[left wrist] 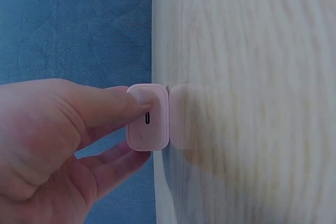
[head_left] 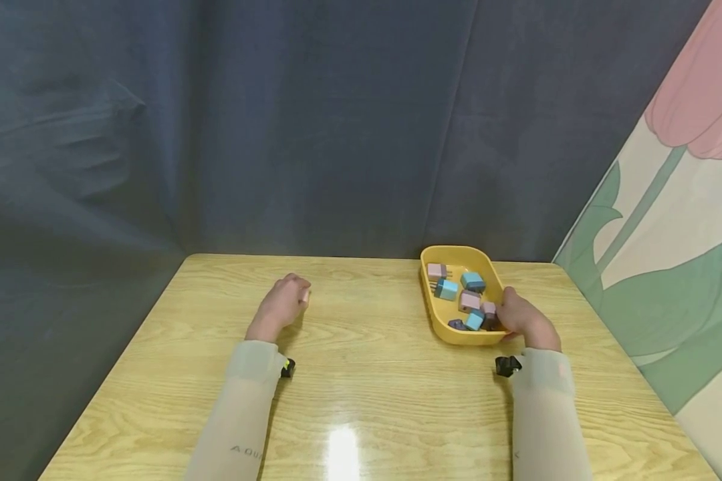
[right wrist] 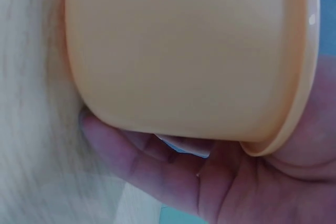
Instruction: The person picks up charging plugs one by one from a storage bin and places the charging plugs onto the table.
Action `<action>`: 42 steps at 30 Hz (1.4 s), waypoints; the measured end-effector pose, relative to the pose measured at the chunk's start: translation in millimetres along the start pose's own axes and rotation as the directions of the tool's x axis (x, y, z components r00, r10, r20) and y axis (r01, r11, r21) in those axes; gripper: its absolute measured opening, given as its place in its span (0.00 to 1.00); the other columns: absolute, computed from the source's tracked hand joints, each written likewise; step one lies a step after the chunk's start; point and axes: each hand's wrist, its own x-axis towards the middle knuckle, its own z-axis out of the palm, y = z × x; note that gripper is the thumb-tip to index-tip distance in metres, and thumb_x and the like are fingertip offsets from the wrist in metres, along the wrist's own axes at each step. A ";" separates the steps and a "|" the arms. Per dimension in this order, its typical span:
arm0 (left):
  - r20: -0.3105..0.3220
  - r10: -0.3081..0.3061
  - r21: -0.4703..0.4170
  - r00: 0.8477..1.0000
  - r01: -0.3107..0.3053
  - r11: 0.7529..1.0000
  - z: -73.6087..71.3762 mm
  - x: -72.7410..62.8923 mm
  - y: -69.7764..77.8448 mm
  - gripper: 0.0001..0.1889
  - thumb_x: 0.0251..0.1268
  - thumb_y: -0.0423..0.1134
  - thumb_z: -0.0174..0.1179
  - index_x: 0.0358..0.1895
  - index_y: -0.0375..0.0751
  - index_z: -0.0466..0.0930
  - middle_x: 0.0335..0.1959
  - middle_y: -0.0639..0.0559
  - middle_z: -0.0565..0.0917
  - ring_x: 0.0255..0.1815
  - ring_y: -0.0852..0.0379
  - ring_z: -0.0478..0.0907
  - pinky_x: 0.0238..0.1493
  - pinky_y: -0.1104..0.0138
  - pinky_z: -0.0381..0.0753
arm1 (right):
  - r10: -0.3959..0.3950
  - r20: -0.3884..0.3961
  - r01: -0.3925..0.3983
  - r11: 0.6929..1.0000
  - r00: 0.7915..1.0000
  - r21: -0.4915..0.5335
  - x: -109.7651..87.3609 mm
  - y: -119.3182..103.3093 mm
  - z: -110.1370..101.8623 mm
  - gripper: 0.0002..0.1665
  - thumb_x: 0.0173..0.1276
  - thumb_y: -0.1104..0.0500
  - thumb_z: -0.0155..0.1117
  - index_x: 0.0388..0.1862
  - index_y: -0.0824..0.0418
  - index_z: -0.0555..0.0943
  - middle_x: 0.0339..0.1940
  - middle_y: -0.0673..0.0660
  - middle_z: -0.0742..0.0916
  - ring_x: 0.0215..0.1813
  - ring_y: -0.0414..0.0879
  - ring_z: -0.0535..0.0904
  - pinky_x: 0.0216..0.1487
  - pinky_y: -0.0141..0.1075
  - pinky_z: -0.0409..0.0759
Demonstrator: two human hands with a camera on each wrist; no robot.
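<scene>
"AQUA" on the left sleeve (head_left: 234, 414), a small "K" on the right sleeve (head_left: 547, 414)

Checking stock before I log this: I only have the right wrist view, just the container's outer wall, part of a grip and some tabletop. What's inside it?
Observer: Head view shows pink chargers and blue chargers lying loose in the yellow container.
Operator: Left side busy? It's out of my frame.
Observer: Yes, the left grip pinches a single pink charger.
Operator: Which face of that one can you see?
Observer: The one with a narrow slot-shaped port; it faces the left wrist camera.
</scene>
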 end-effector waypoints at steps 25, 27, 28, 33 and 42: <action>0.036 -0.008 -0.042 0.999 0.010 0.999 -3.5 -1.1 -6.0 0.27 0.79 0.32 0.64 0.77 0.36 0.75 0.79 0.36 0.76 0.80 0.33 0.72 0.81 0.42 0.74 | 0.013 -0.003 -0.013 1.000 1.000 0.001 1.3 1.5 1.9 0.27 0.89 0.59 0.36 0.74 0.78 0.55 0.50 0.72 0.75 0.46 0.58 0.81 0.40 0.41 0.90; 0.031 0.005 -0.051 0.999 -0.003 0.999 -3.1 -1.5 -6.8 0.25 0.80 0.32 0.63 0.76 0.34 0.76 0.77 0.36 0.78 0.79 0.34 0.74 0.81 0.43 0.75 | 0.015 -0.003 -0.015 1.000 1.000 0.001 0.9 0.8 1.5 0.27 0.89 0.59 0.36 0.74 0.78 0.55 0.51 0.72 0.75 0.46 0.58 0.81 0.40 0.41 0.90; 0.028 0.007 -0.061 1.000 -0.005 0.998 -2.9 -1.7 -7.0 0.25 0.80 0.31 0.63 0.76 0.34 0.77 0.76 0.36 0.79 0.79 0.34 0.75 0.81 0.44 0.75 | 0.016 -0.004 -0.016 1.000 1.000 0.000 0.8 0.6 1.2 0.27 0.89 0.59 0.36 0.74 0.78 0.55 0.51 0.72 0.75 0.46 0.58 0.81 0.40 0.41 0.90; 0.016 0.013 -0.070 1.000 -0.012 0.997 -2.6 -2.4 -6.2 0.25 0.78 0.31 0.65 0.75 0.34 0.78 0.74 0.37 0.81 0.77 0.35 0.77 0.80 0.45 0.76 | 0.007 -0.007 -0.007 1.000 1.000 -0.013 0.3 -0.4 -0.5 0.27 0.88 0.60 0.37 0.74 0.79 0.55 0.50 0.72 0.75 0.46 0.58 0.81 0.41 0.42 0.91; 0.063 0.002 -0.075 0.998 0.003 0.997 -6.5 -2.8 -6.2 0.26 0.80 0.33 0.63 0.77 0.38 0.75 0.81 0.38 0.73 0.82 0.34 0.70 0.84 0.42 0.71 | 0.013 0.004 -0.013 1.000 1.000 -0.001 -0.3 -0.1 0.4 0.30 0.90 0.57 0.37 0.77 0.79 0.53 0.54 0.74 0.75 0.48 0.59 0.81 0.42 0.43 0.91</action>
